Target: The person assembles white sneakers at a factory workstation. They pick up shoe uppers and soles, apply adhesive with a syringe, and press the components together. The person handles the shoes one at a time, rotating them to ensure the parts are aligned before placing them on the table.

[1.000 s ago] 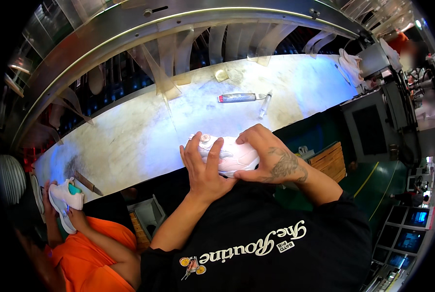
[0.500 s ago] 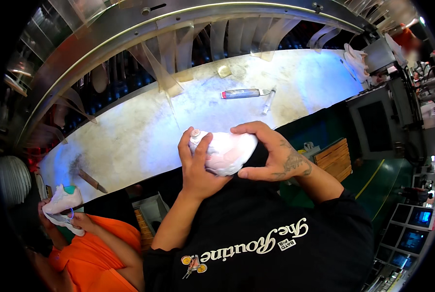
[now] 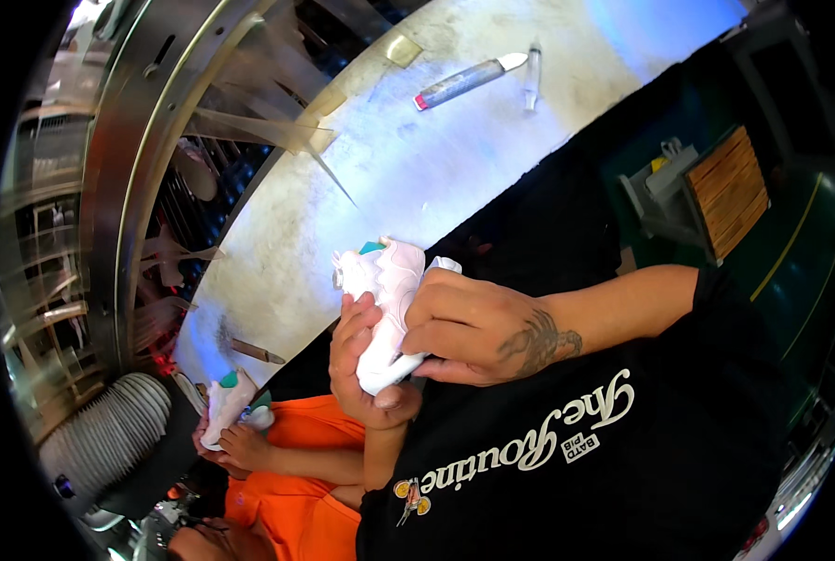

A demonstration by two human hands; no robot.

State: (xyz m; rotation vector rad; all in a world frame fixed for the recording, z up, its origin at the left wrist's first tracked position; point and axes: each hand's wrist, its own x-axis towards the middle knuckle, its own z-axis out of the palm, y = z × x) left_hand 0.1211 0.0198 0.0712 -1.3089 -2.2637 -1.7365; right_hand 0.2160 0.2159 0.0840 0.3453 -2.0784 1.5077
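Both hands clamp one white sneaker [image 3: 386, 309]: left hand [image 3: 366, 360] cups it from below w/ thumb across the sole end, right hand [image 3: 469, 327] wraps fingers over the top, closed tight, likely to steady it close to the chest for a look. Sneaker sits just off the near edge of the pale worktable [image 3: 417, 178]. Far side of that table: a grey tube [image 3: 464, 82]. At its left end, a co-worker in orange holds a second white shoe [image 3: 226, 402].
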